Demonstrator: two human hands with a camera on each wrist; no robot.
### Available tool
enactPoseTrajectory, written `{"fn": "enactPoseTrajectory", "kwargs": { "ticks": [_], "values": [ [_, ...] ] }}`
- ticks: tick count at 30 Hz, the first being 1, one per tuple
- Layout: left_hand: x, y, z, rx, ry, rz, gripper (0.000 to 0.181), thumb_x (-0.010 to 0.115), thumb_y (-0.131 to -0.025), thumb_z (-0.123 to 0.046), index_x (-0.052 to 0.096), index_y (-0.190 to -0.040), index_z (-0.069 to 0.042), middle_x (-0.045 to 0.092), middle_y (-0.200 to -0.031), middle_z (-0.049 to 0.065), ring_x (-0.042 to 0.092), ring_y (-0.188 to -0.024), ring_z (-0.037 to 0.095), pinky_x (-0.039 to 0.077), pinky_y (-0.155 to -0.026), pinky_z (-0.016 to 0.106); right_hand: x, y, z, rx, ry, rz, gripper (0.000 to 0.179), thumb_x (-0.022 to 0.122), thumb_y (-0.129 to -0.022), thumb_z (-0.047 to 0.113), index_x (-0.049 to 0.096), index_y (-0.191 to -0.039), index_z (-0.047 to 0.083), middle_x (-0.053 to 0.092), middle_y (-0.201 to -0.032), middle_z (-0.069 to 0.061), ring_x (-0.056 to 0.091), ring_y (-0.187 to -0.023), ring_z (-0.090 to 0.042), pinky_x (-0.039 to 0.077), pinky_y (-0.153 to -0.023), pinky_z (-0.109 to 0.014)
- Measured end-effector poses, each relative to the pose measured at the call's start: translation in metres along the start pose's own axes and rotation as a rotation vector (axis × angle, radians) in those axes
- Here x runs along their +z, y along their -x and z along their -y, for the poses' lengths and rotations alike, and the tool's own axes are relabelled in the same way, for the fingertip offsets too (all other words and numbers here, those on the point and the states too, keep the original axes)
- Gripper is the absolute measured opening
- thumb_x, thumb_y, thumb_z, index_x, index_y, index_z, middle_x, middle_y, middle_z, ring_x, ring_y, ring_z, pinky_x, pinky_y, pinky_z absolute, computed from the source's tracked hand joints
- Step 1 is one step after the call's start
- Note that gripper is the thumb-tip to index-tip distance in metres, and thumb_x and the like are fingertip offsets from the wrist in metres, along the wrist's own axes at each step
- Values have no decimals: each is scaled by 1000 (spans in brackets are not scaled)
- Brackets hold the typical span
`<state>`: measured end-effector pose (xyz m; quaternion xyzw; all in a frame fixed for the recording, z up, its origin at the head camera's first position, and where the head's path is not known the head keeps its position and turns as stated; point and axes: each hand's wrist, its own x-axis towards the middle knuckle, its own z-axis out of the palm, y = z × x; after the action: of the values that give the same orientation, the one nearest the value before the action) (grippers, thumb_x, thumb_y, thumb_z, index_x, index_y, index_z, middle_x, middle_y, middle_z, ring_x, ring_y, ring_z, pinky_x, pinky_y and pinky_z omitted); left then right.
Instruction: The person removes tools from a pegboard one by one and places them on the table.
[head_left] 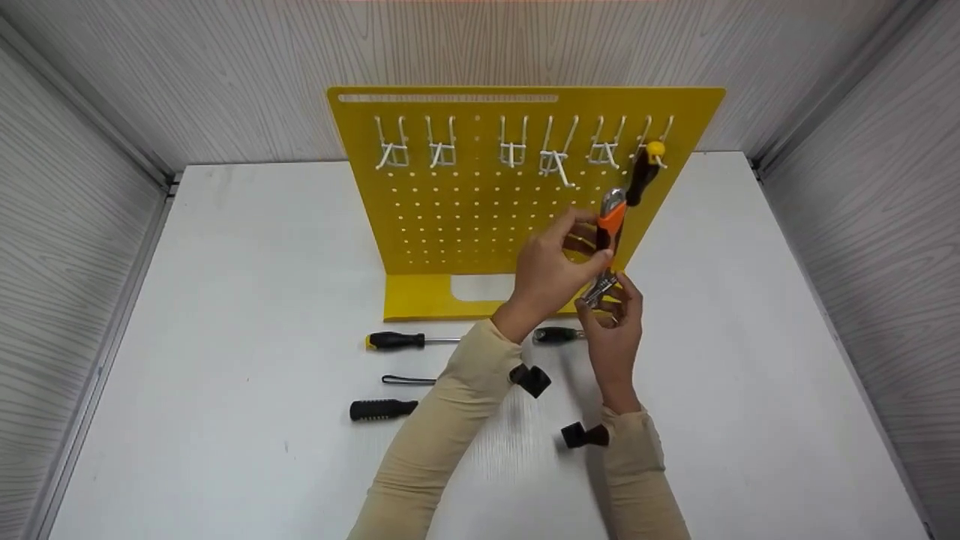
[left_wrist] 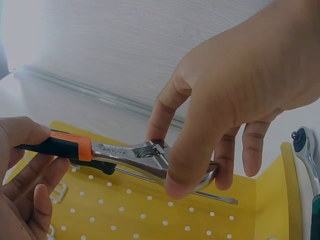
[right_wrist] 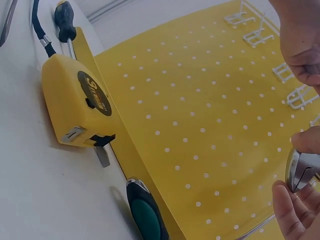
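An adjustable wrench (head_left: 611,225) with an orange and black handle is held up in front of the pegboard's right part, its head pointing down. My left hand (head_left: 551,266) grips the handle between thumb and fingers. Below it, my right hand (head_left: 616,337) pinches the metal head, thumb on one side and fingers on the other. In the left wrist view, the wrench's adjusting screw (left_wrist: 146,152) shows beside the right thumb. A screwdriver (head_left: 643,176) with a yellow-ended black handle hangs from the rightmost hook, just above the wrench.
The yellow pegboard (head_left: 450,225) carries several white double hooks (head_left: 513,150). On the white table lie another screwdriver (head_left: 397,341), a green-handled ratchet (head_left: 553,335), a black-handled tool (head_left: 382,409) and a yellow tape measure (right_wrist: 70,100) with a black strap.
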<state>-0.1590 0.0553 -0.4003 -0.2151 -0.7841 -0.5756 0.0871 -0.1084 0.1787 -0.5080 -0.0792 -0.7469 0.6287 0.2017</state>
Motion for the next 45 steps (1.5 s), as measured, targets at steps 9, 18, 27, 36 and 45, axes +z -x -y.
{"fn": "enactPoseTrajectory", "kwargs": {
  "ticks": [9,18,27,36,45],
  "values": [
    [1,9,1,30,20,-37,35,73,-84,-17,59,-115,-6,72,-100,10,68,-89,16,53,-78,17,-3,4,1,-28,26,8,62,68,-86,9,40,-141,9,48,-115,-5,53,-92,-16,47,-74,-14],
    [1,13,4,9,75,-64,34,74,-83,-16,60,-113,-6,72,-97,10,68,-88,17,54,-79,21,-2,4,3,-28,-13,-13,60,68,-86,3,39,-139,3,47,-109,1,50,-87,-14,44,-74,-15],
    [-4,17,6,-99,90,48,35,72,-85,-14,58,-117,-5,70,-102,11,65,-91,16,53,-77,20,-17,3,6,30,76,53,57,70,-86,8,45,-138,10,51,-106,-1,57,-90,-13,48,-71,-14],
    [-13,20,14,-169,85,140,37,69,-88,-15,53,-121,-8,68,-109,11,64,-97,18,53,-86,31,-28,-3,-2,6,167,115,58,70,-87,11,47,-140,17,51,-109,-5,55,-94,-16,47,-74,-14],
    [-19,25,19,-183,114,188,39,73,-85,-18,57,-119,-8,71,-106,8,63,-97,17,49,-82,27,-44,-5,0,-32,230,165,59,66,-88,6,46,-142,18,49,-107,-6,50,-92,-14,43,-72,-14]
  ]
}}
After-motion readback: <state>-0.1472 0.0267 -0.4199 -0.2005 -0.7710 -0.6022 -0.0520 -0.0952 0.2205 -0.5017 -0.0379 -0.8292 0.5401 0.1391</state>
